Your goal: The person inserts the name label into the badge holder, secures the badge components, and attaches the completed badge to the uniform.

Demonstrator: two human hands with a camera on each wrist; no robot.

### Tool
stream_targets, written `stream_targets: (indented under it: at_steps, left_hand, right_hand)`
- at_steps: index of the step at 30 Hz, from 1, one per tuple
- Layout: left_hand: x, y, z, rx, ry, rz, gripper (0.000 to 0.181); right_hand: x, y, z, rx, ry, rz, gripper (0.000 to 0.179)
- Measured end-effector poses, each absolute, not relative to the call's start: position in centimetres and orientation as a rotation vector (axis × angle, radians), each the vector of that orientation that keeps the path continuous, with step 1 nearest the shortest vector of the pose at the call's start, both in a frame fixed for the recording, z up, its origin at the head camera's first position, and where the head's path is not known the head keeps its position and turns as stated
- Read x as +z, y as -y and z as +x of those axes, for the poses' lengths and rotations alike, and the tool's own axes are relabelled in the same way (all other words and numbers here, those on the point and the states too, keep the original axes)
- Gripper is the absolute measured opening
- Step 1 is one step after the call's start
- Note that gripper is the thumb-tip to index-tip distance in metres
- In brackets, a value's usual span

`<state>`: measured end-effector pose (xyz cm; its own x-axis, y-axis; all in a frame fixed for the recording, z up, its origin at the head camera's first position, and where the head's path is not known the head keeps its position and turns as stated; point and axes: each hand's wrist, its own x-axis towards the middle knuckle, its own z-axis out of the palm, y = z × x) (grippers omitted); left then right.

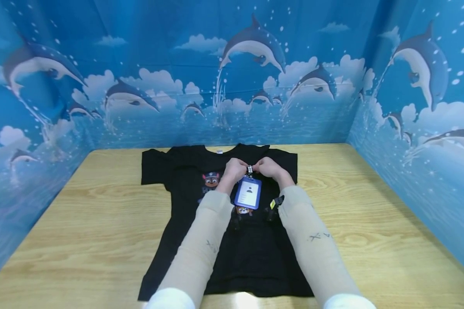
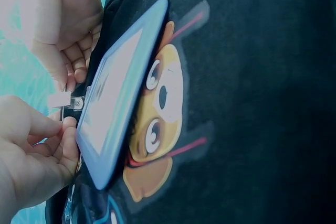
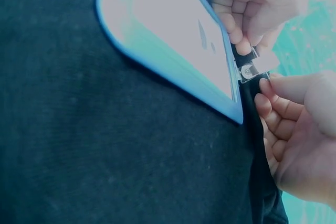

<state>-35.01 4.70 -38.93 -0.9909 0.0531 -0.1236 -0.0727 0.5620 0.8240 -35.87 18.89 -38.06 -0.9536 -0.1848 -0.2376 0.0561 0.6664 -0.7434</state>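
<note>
A blue-framed ID badge holder (image 1: 248,194) with a white card lies over the chest of a black T-shirt (image 1: 263,253). At its top edge is a badge clip (image 2: 73,102) with a clear strap and a thin metal bar. My left hand (image 1: 235,169) pinches one end of this clip between thumb and fingers. From the other side, my right hand (image 1: 270,167) pinches the opposite end, its thumb and fingertip right at the metal bar in the right wrist view. Shirt cloth lies close under both sets of fingers. A cartoon dog print (image 2: 163,108) shows beside the holder.
The T-shirt is spread on a wood-grain table (image 1: 371,214), its neckline toward the far edge. Another cartoon dog print (image 1: 210,180) is left of my left hand. Blue dolphin curtains (image 1: 170,120) border the back and sides. Wrist cameras hang under both forearms.
</note>
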Motion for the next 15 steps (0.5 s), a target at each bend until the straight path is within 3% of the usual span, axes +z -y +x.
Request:
stream_targets:
  at_steps: [4,15]
  left_hand:
    - [-38.85,-4.81,-35.07,1.417,-2.657,-0.023,0.026]
    - [-38.99,-5.11,-35.03,1.292,-2.651,0.122,0.031]
  right_hand:
    - [-38.00,-19.03,-35.81,-1.192,-2.594,-0.074,0.024]
    - [-38.02,-19.24,-35.57,-1.250,-2.567,-0.059,0.030]
